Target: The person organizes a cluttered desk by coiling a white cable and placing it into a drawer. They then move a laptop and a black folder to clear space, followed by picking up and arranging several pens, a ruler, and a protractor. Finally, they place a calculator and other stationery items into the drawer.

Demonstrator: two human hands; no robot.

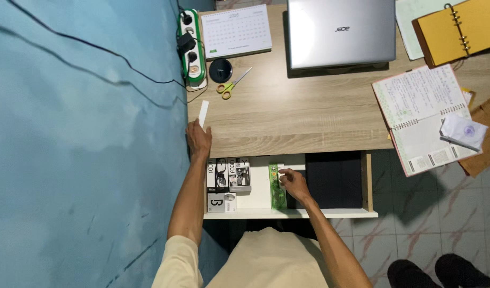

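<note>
Green pack (277, 186) lies in our open drawer (266, 212); our right hand (294, 183) grips its top end, while our left hand (198, 140) rests flat on the worktop (287, 122) edge, holding nothing. We are mid-pickup; a straight lift seems needed.

Upper frame: a closed silver laptop (341, 32), desk calendar (237, 31), green-and-white power strip (192, 48), scissors (231, 85). Right: an open spiral notebook (423, 114) and a yellow binder (458, 29).
</note>
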